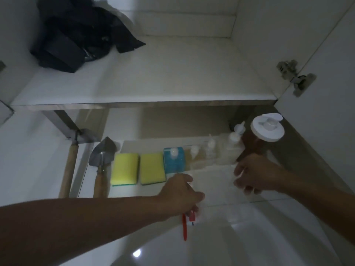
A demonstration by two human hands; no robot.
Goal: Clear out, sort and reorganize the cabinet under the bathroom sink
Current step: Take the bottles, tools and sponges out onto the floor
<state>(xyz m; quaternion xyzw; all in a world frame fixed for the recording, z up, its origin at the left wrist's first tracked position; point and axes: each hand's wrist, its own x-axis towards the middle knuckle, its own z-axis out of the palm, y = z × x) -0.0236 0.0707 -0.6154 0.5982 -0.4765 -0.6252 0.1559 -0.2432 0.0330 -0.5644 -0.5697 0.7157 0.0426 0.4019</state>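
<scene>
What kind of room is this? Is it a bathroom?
Probably a bathroom floor in front of an open cabinet. White glossy tiles, a row of pump bottles and yellow sponges lined up below it suggest that.

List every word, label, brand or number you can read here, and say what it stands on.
None can be read.
Small red and white item held under the left hand: it may carry print, but it is too blurred to read.
Blue bottle: no legible label.
Clear bottles beside it: no legible label.
Brown bottle with white pump: no text shows.
</scene>
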